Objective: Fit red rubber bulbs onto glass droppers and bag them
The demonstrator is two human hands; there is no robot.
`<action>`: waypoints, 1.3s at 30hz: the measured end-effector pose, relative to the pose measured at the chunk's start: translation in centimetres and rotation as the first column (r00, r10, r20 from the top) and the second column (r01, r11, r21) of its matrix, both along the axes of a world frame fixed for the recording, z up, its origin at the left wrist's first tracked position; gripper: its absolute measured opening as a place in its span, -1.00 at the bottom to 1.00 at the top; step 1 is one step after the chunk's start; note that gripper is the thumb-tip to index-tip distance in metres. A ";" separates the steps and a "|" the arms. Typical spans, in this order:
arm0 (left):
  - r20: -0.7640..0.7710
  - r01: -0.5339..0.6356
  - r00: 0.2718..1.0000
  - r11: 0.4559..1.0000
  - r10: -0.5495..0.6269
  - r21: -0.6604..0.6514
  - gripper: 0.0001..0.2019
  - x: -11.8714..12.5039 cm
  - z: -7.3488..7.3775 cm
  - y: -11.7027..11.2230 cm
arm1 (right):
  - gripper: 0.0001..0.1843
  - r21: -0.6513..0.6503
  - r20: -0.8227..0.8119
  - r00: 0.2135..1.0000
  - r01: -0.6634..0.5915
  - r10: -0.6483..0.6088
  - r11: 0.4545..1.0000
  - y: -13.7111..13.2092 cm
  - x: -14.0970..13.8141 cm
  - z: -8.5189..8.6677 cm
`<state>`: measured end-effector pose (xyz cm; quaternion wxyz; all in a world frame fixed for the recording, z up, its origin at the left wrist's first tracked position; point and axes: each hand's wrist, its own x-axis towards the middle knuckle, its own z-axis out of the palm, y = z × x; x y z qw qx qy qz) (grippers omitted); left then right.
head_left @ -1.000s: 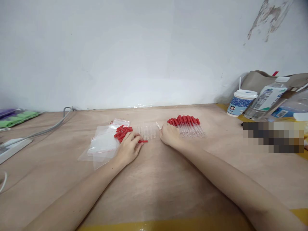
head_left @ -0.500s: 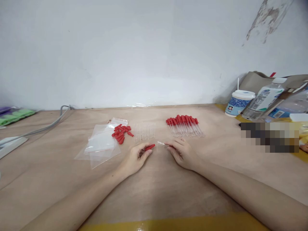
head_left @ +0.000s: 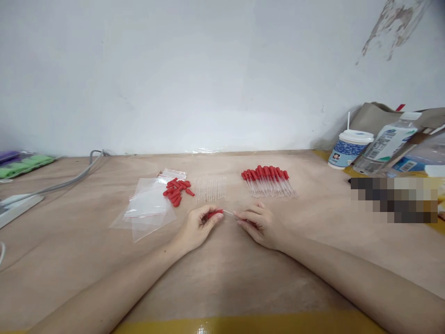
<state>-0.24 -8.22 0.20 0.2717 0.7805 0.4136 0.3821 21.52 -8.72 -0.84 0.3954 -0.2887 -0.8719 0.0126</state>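
Note:
My left hand [head_left: 199, 227] is closed on a red rubber dropper bulb [head_left: 216, 213], its narrow end pointing right. Between its fingertips, my right hand [head_left: 260, 225] pinches a clear glass dropper tube [head_left: 229, 212]. The tube's left end meets the mouth of the bulb; how far it is inside, I cannot tell. Beyond my left hand lies a pile of loose red bulbs [head_left: 176, 189]. A row of bare clear tubes [head_left: 211, 189] is beside the pile. Farther right, several droppers with red bulbs fitted [head_left: 267, 178] lie side by side, bulbs toward the wall.
Clear plastic bags [head_left: 148, 211] lie left of the loose bulbs. A grey cable [head_left: 74, 178] runs along the left side near green and purple packs [head_left: 26, 164]. At the right stand a lidded paper cup [head_left: 349, 150] and a plastic bottle [head_left: 389, 144].
The tube in my right hand has moved left, and its end now meets the bulb in my left hand. The head view has shifted slightly.

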 end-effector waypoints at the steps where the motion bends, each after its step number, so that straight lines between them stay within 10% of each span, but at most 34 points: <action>1: 0.035 0.016 0.999 1.000 -0.015 -0.027 -0.78 0.0 -0.1 0.1 | -0.76 -0.015 -0.013 1.000 -0.015 0.014 1.000 0.0 -0.1 0.0; 12: 0.108 0.157 0.985 0.964 -0.136 -0.217 -0.79 -0.2 0.1 -0.2 | -0.73 -0.069 0.070 0.994 -0.076 0.080 0.995 0.9 0.8 0.5; 25: -0.048 0.009 0.999 0.991 -0.003 0.132 -0.79 -0.1 -0.2 0.1 | -0.84 -0.018 0.059 0.996 0.074 -0.073 0.997 0.6 0.0 0.6; 39: -0.063 0.035 0.997 0.998 -0.038 -0.042 -0.79 -0.5 -0.4 0.4 | -0.81 0.082 0.082 0.996 0.022 -0.028 0.996 1.0 -0.2 0.4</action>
